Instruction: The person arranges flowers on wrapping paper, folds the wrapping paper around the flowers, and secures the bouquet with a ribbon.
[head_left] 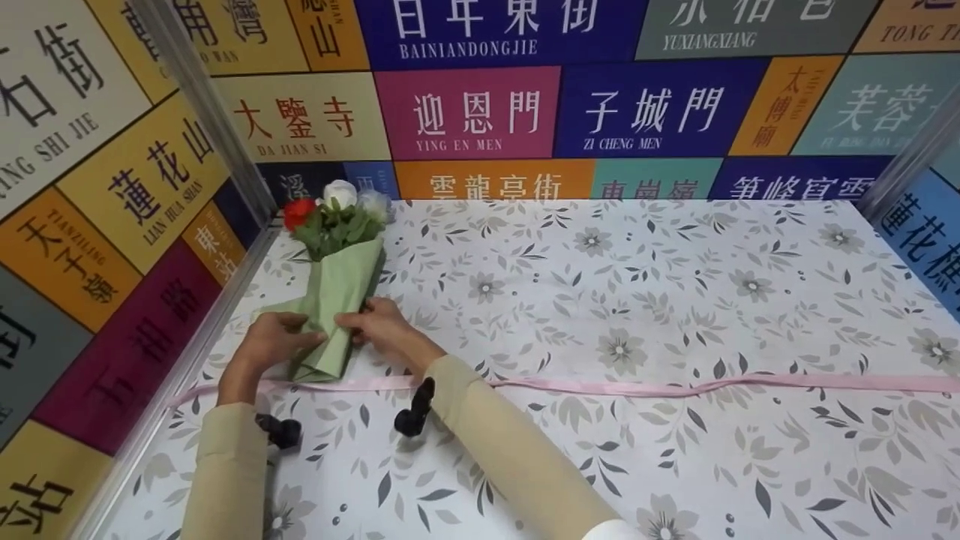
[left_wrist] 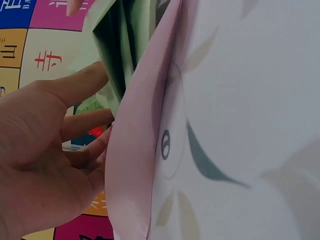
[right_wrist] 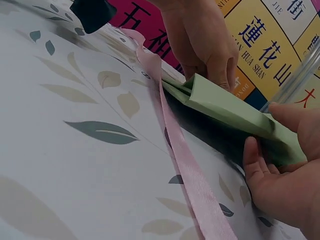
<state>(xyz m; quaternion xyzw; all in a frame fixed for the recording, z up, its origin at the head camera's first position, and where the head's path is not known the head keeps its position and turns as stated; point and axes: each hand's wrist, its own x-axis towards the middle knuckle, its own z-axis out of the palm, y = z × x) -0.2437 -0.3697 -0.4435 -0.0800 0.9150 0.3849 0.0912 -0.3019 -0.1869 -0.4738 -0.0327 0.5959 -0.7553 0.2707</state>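
A bouquet in pale green wrapping paper (head_left: 349, 277) lies on the table at the left, its red flower (head_left: 298, 214), white flower (head_left: 340, 193) and a paler bloom toward the far wall. My right hand (head_left: 386, 326) grips the wrap's right side, thumb on top and fingers under the edge, as the right wrist view shows. My left hand (head_left: 277, 341) holds the paper's left side near the lower end, thumb lying across it. A paper flap (head_left: 289, 307) spreads out behind that hand. In the left wrist view the folded lower end (left_wrist: 125, 40) shows open layers.
A long pink ribbon (head_left: 600, 385) runs across the table, passing by the lower end of the wrap. The table (head_left: 675, 315) has a leaf-and-flower printed cover. Panels with street names (head_left: 465, 112) stand behind and at the sides. A black wrist mount (head_left: 416, 409) sits on each sleeve.
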